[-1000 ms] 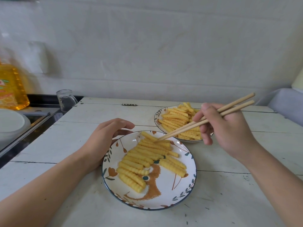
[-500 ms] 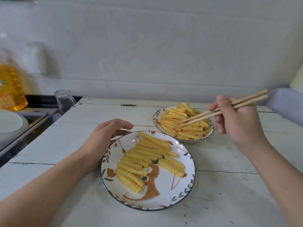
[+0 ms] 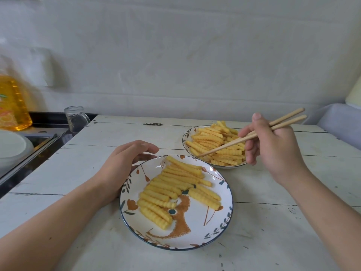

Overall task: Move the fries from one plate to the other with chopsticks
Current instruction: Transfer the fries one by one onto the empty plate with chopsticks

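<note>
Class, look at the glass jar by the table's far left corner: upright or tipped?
Upright. The glass jar stands on its base, its open mouth facing up.

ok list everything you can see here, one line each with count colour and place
near plate: 1, white, floral rim, table front centre
far plate: 1, white, floral rim, behind it to the right
fries: many, yellow, rows on near plate, heap on far plate
chopsticks: 2, pale wood, tips in far heap
table: 1, white planks
glass mug: 1, clear, table's far left corner
oil bottle: 1, yellow, far left
left hand: beside near plate
right hand: holds chopsticks
</note>
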